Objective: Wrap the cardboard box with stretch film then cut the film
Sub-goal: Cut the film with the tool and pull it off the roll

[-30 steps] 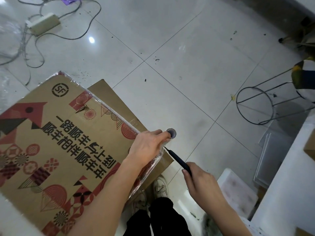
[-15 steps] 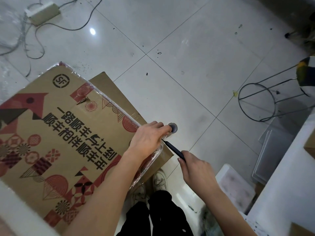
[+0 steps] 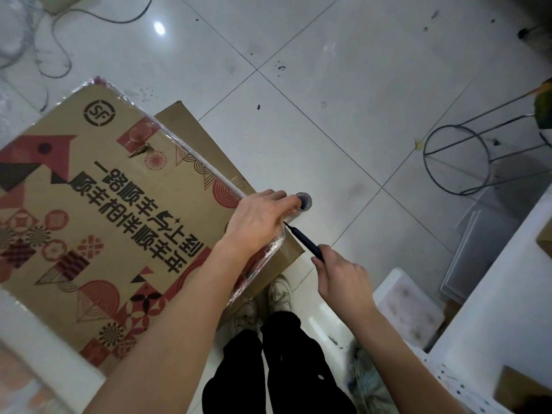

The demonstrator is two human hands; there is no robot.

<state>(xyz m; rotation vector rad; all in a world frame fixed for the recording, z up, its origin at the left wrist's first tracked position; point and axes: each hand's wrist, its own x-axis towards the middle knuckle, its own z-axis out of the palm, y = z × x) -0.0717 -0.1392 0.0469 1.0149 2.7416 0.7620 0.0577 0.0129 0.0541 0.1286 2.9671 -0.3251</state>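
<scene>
Left hand grips the stretch film roll against the cardboard box; right hand holds the black knife, tip at the film: cutting stage, a careful slice likely next.

- The right hand has slid up the black knife toward the left hand's grip, so less of the handle shows than a second ago.
- The blade tip now sits right under the left hand, at the film; earlier it was a touch farther out.
- The left hand's fingers now reach out flatter over the film roll.
</scene>
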